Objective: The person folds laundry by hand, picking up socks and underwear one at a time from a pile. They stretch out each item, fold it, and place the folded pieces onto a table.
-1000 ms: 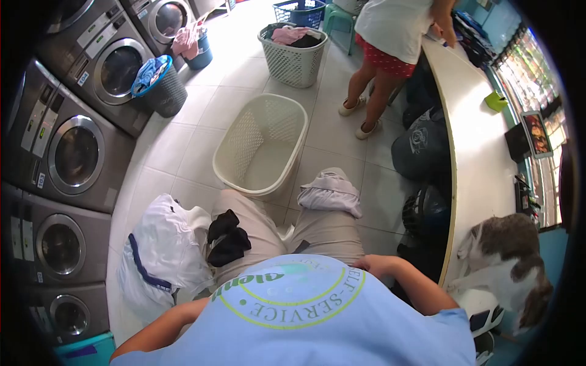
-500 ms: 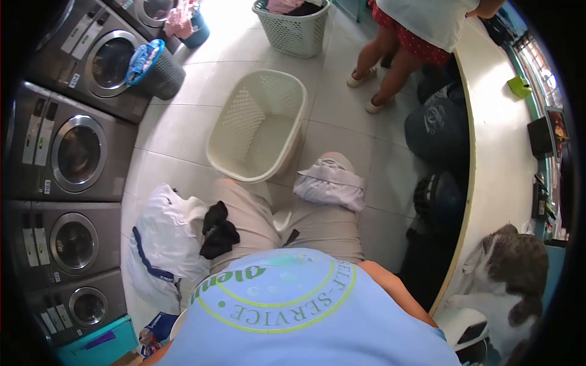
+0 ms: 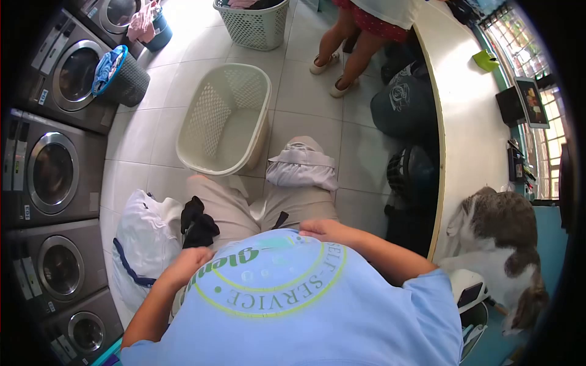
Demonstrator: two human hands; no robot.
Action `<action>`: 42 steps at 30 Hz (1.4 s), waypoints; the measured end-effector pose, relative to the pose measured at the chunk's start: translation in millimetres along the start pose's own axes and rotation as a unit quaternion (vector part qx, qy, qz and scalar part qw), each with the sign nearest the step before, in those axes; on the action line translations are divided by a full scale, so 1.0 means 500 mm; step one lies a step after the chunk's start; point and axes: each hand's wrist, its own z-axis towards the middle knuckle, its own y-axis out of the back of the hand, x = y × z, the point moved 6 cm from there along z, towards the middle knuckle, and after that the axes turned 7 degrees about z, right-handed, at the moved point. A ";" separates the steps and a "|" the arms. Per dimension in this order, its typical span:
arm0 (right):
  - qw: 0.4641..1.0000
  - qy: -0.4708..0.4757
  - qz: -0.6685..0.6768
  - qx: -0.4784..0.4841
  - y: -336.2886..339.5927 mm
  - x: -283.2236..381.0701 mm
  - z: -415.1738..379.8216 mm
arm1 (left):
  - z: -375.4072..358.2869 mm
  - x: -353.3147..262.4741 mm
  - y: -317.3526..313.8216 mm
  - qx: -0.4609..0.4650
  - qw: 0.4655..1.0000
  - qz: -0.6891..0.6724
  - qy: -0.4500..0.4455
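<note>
My left hand (image 3: 191,263) is at the left side of the light blue shirt (image 3: 274,305), its fingers curled at the cloth, just below a black cloth (image 3: 198,222) on my thigh. At the shirt's front hem, my right hand (image 3: 318,229) has its fingers closed on the fabric. White bagged laundry (image 3: 143,235) lies beside my left leg. A folded grey-white cloth (image 3: 302,169) rests over my right knee. In front of my knees stands an empty cream basket (image 3: 259,137).
Washing machines (image 3: 53,172) line the left. Laundry baskets (image 3: 253,27) stand ahead, near a person's legs (image 3: 332,52). A long counter (image 3: 452,122) runs along the right, with dark bags (image 3: 400,107) beneath. A grey and white cat (image 3: 497,226) lies on it.
Both my hands have come into view and reached the shirt, the left from the lower left, the right from the right. The surroundings have shifted left in view.
</note>
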 end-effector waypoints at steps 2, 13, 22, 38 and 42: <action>0.998 -0.005 -0.060 0.005 0.014 0.003 0.016 | 0.018 -0.078 -0.008 -0.038 0.999 0.009 -0.035; 0.836 0.140 -0.355 -0.394 0.225 0.035 0.110 | 0.148 -0.200 0.071 -0.156 0.913 0.293 -0.236; 0.911 0.134 -0.256 -0.295 0.284 0.009 0.145 | 0.385 -0.400 0.003 -0.268 0.815 0.150 -0.491; 0.961 0.231 0.016 -0.152 0.333 0.370 -0.037 | 0.064 -0.448 0.354 -0.036 0.912 0.025 -0.408; 0.949 0.230 -0.053 -0.210 0.362 0.398 -0.060 | 0.062 -0.347 0.385 -0.083 0.946 -0.016 -0.311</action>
